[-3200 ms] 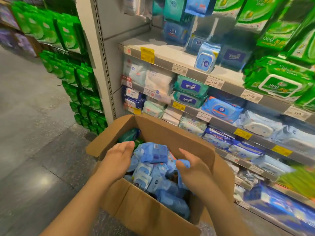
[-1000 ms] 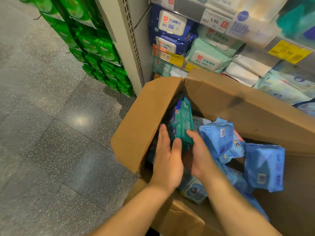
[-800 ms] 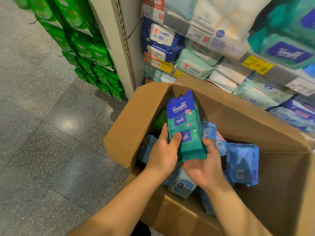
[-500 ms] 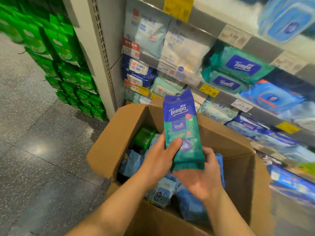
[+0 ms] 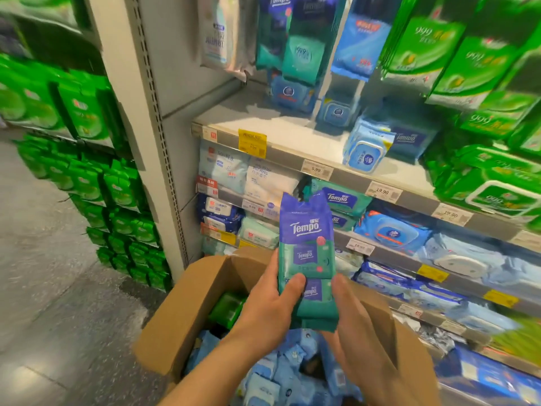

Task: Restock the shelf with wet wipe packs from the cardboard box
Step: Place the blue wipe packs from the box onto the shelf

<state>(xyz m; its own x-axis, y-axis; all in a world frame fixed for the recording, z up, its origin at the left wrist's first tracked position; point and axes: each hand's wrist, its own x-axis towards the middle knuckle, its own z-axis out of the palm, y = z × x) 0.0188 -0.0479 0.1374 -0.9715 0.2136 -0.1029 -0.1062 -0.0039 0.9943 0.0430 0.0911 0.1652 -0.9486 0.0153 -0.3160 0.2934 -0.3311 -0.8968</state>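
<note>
Tempo wipe pack point(image 5: 306, 253), a tall teal and purple multipack, stands upright in my grip above the open cardboard box point(image 5: 187, 312), raised in front of the shelf point(image 5: 292, 133). My left hand point(image 5: 272, 306) wraps its lower left edge, thumb pressed on the front; my right hand point(image 5: 360, 332) cups the lower right side and bottom from behind, thumb resting along that edge. Both hands are closed on the same pack.

I judge this to be the carry step: the pack is out of the box but not yet on any shelf. Loose blue packs point(image 5: 281, 373) and a green pack point(image 5: 228, 309) lie in the box below, so plenty of stock is left.

Next I need to pick the slot. Similar teal and purple packs hang point(image 5: 295, 45) high above the upper shelf, and flat teal Tempo packs point(image 5: 339, 200) sit on a lower level just behind my pack. The hanging row looks the closer match, so I would raise the pack there, keeping it upright, and let one hand guide its top. Whether it goes on a hook I cannot tell; that area is blurred.
</note>
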